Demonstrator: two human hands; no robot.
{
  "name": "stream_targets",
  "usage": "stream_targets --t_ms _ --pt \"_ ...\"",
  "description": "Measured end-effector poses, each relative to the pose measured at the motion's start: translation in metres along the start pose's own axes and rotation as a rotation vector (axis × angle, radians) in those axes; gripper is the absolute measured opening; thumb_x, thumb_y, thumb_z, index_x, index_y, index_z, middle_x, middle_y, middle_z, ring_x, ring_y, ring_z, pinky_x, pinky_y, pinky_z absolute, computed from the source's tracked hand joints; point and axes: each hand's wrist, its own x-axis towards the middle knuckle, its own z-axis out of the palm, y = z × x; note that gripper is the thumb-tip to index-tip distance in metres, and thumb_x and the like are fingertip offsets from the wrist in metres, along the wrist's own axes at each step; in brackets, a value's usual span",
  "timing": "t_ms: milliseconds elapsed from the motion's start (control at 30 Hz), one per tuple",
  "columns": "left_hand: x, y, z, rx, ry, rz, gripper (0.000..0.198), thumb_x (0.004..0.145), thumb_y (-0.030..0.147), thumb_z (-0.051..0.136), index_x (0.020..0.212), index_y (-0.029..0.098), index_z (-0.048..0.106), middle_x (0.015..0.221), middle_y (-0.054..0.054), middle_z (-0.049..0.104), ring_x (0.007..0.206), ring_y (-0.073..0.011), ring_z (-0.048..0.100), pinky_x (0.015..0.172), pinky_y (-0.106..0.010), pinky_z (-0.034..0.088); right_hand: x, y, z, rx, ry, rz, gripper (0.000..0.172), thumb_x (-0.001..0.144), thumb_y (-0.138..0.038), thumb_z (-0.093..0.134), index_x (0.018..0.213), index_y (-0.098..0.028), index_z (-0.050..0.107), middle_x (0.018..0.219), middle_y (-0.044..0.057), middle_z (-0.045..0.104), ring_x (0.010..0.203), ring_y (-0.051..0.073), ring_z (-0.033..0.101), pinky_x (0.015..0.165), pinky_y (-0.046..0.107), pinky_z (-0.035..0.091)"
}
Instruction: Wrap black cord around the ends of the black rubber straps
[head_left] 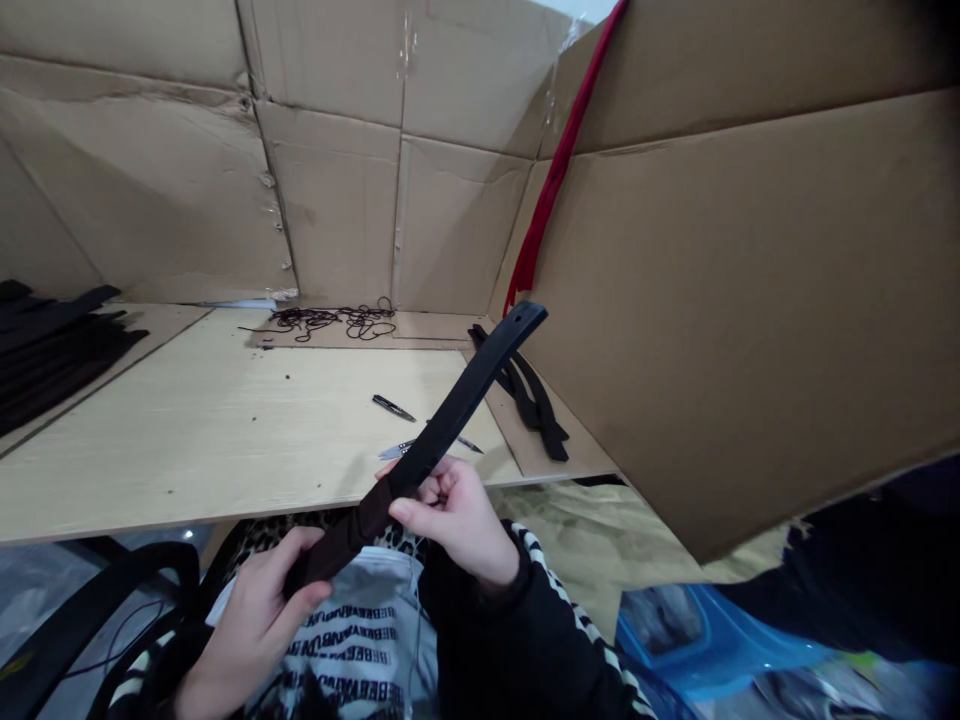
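A long dark strap (457, 405) slants up and to the right in front of me, with a wrapped, layered part near its lower end. My left hand (262, 610) grips that lower end between thumb and fingers. Higher up, my right hand (457, 515) pinches the strap just past the layered part, its thumb on top and fingers curled beneath. The strap's free upper end has small holes. Behind the strap on the table lie a small dark thread snipper (394, 408) and another snipper (395, 451), partly covered by the strap.
Dark strips are piled on the table (187, 420) at left (60, 350). Tangled dark cord (330, 320) lies at the back. Curved black straps (536, 400) rest at right, below a hanging red strip (551, 190). Cardboard walls (750, 270) enclose the table's back and right. Blue plastic (720, 640) is lower right.
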Motion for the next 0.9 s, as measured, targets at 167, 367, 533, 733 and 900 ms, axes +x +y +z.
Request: stream_targets --t_ms 167,367,533,733,900 --pt "0.001 0.005 0.0 -0.036 0.002 -0.058 0.036 0.084 0.054 0.047 0.094 0.021 0.057 0.074 0.0 0.066 0.069 -0.0187 0.064 0.062 -0.023 0.046 0.0 0.003 0.006 -0.034 -0.023 0.031 0.043 0.06 -0.032 0.078 0.094 -0.01 0.063 0.054 -0.009 0.022 0.049 0.003 0.017 0.044 0.018 0.015" --pt "0.003 0.008 0.004 -0.081 -0.018 -0.072 0.041 0.082 0.058 0.047 0.092 0.019 0.058 0.074 -0.002 0.066 0.069 -0.0193 0.064 0.06 -0.023 0.048 0.002 0.008 0.007 -0.067 -0.064 0.01 0.041 0.062 -0.031 0.078 0.093 -0.009 0.064 0.053 -0.009 0.025 0.048 0.003 0.019 0.043 0.018 0.016" --pt "0.001 0.005 -0.009 -0.096 -0.194 -0.1 0.051 0.083 0.054 0.049 0.122 0.021 0.051 0.117 -0.011 0.063 0.107 -0.0256 0.059 0.09 -0.033 0.049 0.004 0.003 -0.014 -0.146 -0.164 -0.052 0.041 0.066 -0.041 0.073 0.091 -0.01 0.065 0.057 -0.004 0.042 0.049 0.004 0.025 0.043 0.019 0.019" --pt "0.02 0.009 -0.042 -0.095 -0.402 -0.184 0.038 0.085 0.043 0.052 0.121 0.032 0.059 0.13 -0.003 0.057 0.123 -0.0241 0.049 0.107 -0.042 0.035 0.0 -0.004 -0.033 -0.002 -0.396 -0.023 0.034 0.069 -0.034 0.073 0.093 -0.011 0.066 0.071 0.002 0.058 0.053 0.006 0.043 0.049 0.019 0.033" --pt "0.043 0.039 -0.018 -0.482 -0.431 -0.271 0.045 0.084 0.056 0.046 0.097 0.022 0.073 0.106 -0.01 0.07 0.105 -0.0269 0.061 0.097 -0.042 0.045 0.003 0.004 -0.027 0.087 -0.561 0.041 0.032 0.071 -0.028 0.072 0.095 -0.009 0.065 0.075 0.004 0.061 0.056 0.008 0.052 0.053 0.021 0.042"
